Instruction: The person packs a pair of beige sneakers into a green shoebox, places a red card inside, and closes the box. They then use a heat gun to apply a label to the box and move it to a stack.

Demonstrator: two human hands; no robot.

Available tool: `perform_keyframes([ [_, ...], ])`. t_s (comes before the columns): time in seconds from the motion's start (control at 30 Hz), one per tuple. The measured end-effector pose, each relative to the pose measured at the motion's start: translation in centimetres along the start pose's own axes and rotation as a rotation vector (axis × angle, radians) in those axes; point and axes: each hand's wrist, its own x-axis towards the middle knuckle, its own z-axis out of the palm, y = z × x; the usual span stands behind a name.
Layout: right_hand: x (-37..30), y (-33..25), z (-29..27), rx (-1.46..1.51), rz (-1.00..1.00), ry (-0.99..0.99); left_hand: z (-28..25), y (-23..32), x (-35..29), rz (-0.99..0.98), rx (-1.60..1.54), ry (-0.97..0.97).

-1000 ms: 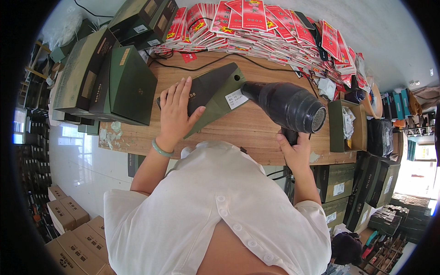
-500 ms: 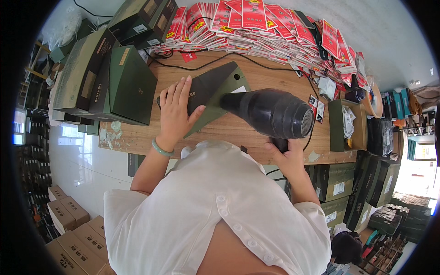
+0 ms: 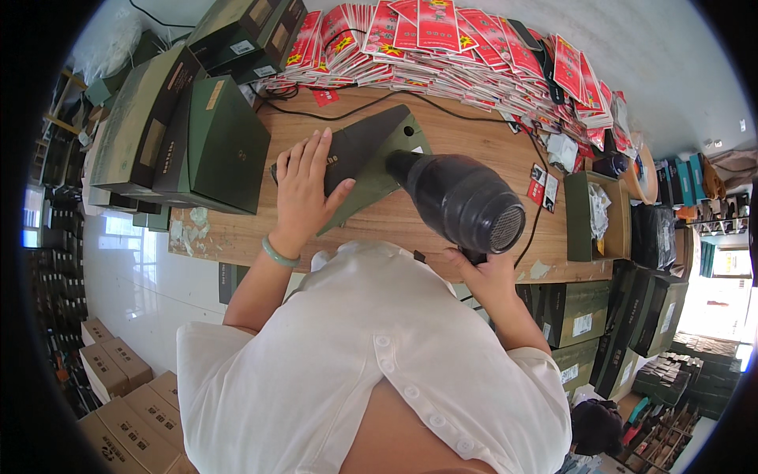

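Note:
A black hair dryer [image 3: 458,201] is gripped by its handle in my right hand [image 3: 491,276]. Its narrow nozzle points left and away from me, close over a dark green and black shoe box [image 3: 371,146]. The box lies at a slant on the wooden table and has a round hole near its far right corner. Part of a white label shows beside the nozzle. My left hand [image 3: 304,182], with a pale green bangle at the wrist, rests spread on the box's left part.
Stacked green boxes [image 3: 217,150] stand at the table's left. Red packets [image 3: 442,47] are heaped along the back, with a black cord [image 3: 426,99] before them. An open box [image 3: 600,213] sits at the right edge. Cartons [image 3: 118,367] stand on the floor at lower left.
The hair dryer has swung: its rear end came left and nearer to me, along with my right hand. My left hand and the box have stayed in place.

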Motion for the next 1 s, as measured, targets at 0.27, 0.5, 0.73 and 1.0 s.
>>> perform_keyframes([
  [0.27,-1.6,-0.2,-1.0,0.045,0.051,-0.041,0.0,-0.3,0.1,0.002,-0.008,0.002],
  [0.5,-2.7,1.6,-0.6,0.111,0.037,-0.014,-0.1,-0.1,0.2,0.008,0.005,-0.014],
  [0.73,-2.5,2.5,-0.7,0.024,-0.104,0.033,0.1,-0.3,0.3,0.012,-0.008,-0.013],
  [1.0,-1.9,4.9,-1.1,0.099,0.042,0.147,0.0,-0.1,0.2,-0.006,0.017,-0.033],
])
